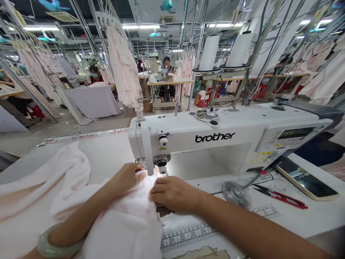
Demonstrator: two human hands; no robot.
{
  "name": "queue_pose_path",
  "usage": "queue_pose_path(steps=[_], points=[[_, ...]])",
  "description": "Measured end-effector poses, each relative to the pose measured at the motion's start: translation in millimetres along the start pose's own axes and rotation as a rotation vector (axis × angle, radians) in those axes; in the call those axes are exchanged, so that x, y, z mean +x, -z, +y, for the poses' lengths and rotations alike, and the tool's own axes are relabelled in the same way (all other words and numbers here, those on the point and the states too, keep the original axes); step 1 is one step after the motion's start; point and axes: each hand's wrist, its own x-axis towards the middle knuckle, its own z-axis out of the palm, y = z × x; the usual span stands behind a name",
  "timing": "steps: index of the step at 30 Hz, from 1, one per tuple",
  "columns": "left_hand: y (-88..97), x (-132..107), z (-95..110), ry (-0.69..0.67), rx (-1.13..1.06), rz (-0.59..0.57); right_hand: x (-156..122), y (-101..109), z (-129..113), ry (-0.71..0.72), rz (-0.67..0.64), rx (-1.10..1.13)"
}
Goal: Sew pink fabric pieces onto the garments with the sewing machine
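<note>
Straight ahead of me, at twelve o'clock, a wooden-topped table [179,82] stands on a metal frame. Toward eleven I see a pale-draped bench [91,102] on the shiny light floor [107,122], with a row of pink garments [122,64] hanging between it and twelve. Just past twelve, toward one, a red box [201,99] sits low. Above me at twelve, a lit tube light [141,26] and a turquoise fan [166,5] hang below the ceiling [151,10].

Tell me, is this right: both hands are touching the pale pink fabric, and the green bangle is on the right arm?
Not quite: the head view shows the green bangle on the left arm. The left hand and right hand do both touch the pale pink fabric.
</note>
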Motion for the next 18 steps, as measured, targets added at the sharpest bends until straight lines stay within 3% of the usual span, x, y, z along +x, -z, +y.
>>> queue_pose_path(steps=[5,8,18], points=[[-1.2,-25.4,-14.0,-0.010,0.049,-0.107,2.8,4.7,-17.0,0.129,0.000,-0.042],[-3.3,-36.8,-17.4,-0.001,0.055,-0.108,4.0,7.1,-23.1,0.157,0.015,-0.061],[-6.1,-36.6,-14.7,-0.003,0.107,-0.050,1.7,-1.2,-14.5,-0.077,0.010,-0.104]])
